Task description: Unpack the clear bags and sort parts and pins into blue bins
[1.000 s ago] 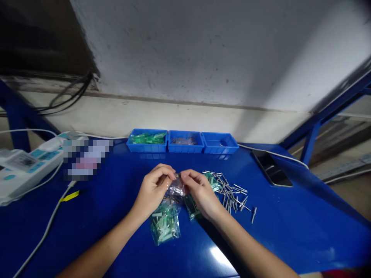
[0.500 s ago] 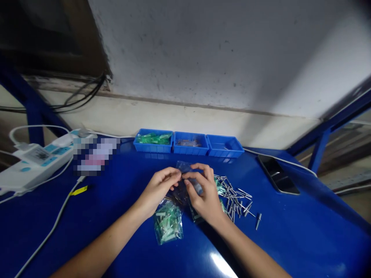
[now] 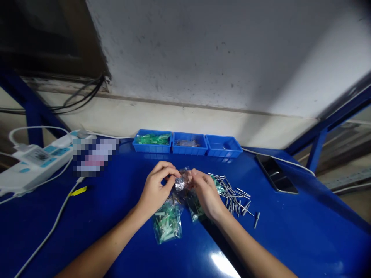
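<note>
Clear bag [image 3: 179, 184] pinched btwn two hands

Far L: power strip [image 3: 58, 150], then three blue bins [image 3: 189, 150] in a row at back
L hand [image 3: 158, 184]: thumb + fingertips pinching bag's L side; green packet [image 3: 168, 226] on table just below
R hand [image 3: 207, 193]: fingertips pinching bag's R side; second green packet [image 3: 194, 210] partly hidden beneath
Further R: loose metal pins [image 3: 232, 197], then dark phone [image 3: 276, 173]
Step in hand, prob: working thin film w/ fingertips; can't tell if open or sealed
Next move calls for light, steady pinch both sides

This looks like a workshop: blue parts bins [image 3: 189, 150] and loose metal rivets [image 3: 231, 195] on a table [image 3: 290, 231], scuffed wall [image 3: 188, 50] behind.
</note>
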Motion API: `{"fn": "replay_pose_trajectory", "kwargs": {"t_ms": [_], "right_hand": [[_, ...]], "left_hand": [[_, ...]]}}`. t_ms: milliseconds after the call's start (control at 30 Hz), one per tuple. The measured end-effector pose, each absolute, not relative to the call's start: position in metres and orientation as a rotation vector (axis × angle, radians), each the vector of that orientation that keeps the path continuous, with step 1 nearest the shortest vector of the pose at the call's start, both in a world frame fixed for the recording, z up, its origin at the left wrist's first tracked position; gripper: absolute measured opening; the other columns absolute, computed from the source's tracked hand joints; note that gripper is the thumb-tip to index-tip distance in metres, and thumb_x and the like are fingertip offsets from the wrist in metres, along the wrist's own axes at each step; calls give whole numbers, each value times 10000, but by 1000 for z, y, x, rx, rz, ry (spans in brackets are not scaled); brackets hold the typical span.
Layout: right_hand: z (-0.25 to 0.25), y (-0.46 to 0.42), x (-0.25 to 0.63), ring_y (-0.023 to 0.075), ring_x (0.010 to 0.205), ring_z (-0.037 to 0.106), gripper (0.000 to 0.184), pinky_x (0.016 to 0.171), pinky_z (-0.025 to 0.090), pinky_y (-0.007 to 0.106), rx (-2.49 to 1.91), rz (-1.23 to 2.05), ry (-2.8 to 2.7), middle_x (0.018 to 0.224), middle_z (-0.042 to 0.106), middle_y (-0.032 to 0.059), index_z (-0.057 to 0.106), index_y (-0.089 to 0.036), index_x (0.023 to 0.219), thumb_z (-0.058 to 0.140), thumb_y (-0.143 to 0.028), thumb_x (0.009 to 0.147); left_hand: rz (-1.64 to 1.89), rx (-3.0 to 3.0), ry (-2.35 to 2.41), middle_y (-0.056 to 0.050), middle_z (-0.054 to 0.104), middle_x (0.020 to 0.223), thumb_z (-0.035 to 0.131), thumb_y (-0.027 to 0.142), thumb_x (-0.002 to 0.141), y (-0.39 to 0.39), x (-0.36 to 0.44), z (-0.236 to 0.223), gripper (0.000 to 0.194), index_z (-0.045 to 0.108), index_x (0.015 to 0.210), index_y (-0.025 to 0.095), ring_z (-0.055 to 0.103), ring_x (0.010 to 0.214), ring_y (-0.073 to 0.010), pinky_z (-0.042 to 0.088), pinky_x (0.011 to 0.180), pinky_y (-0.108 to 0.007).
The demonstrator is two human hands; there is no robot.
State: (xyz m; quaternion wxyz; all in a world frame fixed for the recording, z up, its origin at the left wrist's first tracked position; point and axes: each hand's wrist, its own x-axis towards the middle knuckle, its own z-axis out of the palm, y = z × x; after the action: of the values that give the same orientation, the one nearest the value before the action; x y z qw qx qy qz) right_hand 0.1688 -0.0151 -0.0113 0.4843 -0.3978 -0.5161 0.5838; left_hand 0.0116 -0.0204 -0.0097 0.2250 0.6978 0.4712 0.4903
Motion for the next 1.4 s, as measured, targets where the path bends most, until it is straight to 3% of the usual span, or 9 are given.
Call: {"fn": "replay_pose_trajectory", "kwargs": {"t_ms": [200, 400, 533, 733, 867, 967, 1067, 1200, 1400], "right_hand": [[-15, -17, 168, 133, 618, 505, 169, 583, 399, 259, -1086, 1026, -1442, 726, 569, -3, 559, -199, 948, 548, -311, 822], [-11, -23, 169, 200, 970, 529, 236, 859, 416, 369, -945, 478, -1893, 999, 572, 62, 600, -229, 970, 452, -109, 831], [-6, -26, 170, 220, 1088, 484, 234, 913, 405, 403, -937, 360, -1795, 1122, 524, 91, 515, -217, 1018, 475, -107, 816], [-3, -17, 177, 205, 920, 522, 91, 810, 421, 372, -1023, 271, -1597, 916, 538, 53, 465, -211, 767, 504, -155, 826], [-2, -9, 184, 197, 901, 516, 96, 810, 405, 355, -1060, 253, -1556, 882, 529, 46, 484, -208, 752, 510, -157, 829], [-1, -1, 195, 197, 885, 509, 100, 804, 401, 349, -1106, 200, -1506, 867, 516, 45, 498, -207, 731, 522, -175, 823], [-4, 8, 205, 200, 842, 503, 105, 803, 388, 357, -1170, 148, -1471, 817, 528, 33, 487, -213, 731, 519, -214, 831], [-13, 14, 208, 202, 822, 495, 93, 792, 379, 352, -1223, 178, -1511, 797, 551, 37, 476, -212, 761, 496, -244, 846], [-20, 10, 197, 201, 809, 534, 117, 741, 399, 329, -1336, 460, -1674, 807, 595, 44, 535, -190, 858, 513, -304, 845]], "left_hand": [[1162, 1681, 1286, -49, 538, 986, 523, 271, 843, -21, 13, -7, 168, 678, 887, 225, 541, 981, -191, 433, 782, -293], [1139, 1172, 1171, -16, 555, 684, 567, 420, 812, -21, 18, -4, 273, 630, 779, 156, 519, 622, -123, 385, 538, -230], [1700, 1476, 1343, -9, 600, 772, 585, 302, 829, -15, 17, 23, 132, 636, 872, 188, 532, 641, -111, 424, 595, -245], [2494, 2229, 1104, -1, 619, 873, 623, 202, 805, 6, 22, 98, 192, 626, 985, 269, 565, 835, -153, 459, 774, -294], [1891, 2468, 1522, -55, 599, 1039, 586, 260, 829, 29, 34, 85, 211, 628, 1032, 225, 530, 995, -218, 409, 918, -378], [1256, 2392, 1698, -135, 520, 1185, 622, 376, 776, 33, 40, 37, 437, 575, 1154, 161, 484, 1086, -306, 393, 926, -448], [787, 2308, 1605, -134, 552, 1155, 614, 457, 744, 17, 40, -9, 395, 647, 1025, 181, 507, 1058, -339, 392, 900, -488], [667, 2258, 1643, -122, 541, 1231, 612, 391, 744, -8, 37, -32, 385, 608, 1085, 212, 438, 1164, -362, 360, 901, -521], [784, 2137, 1719, -46, 657, 975, 548, 158, 760, -8, 40, -22, 178, 556, 926, 222, 559, 984, -270, 399, 822, -414]]}}
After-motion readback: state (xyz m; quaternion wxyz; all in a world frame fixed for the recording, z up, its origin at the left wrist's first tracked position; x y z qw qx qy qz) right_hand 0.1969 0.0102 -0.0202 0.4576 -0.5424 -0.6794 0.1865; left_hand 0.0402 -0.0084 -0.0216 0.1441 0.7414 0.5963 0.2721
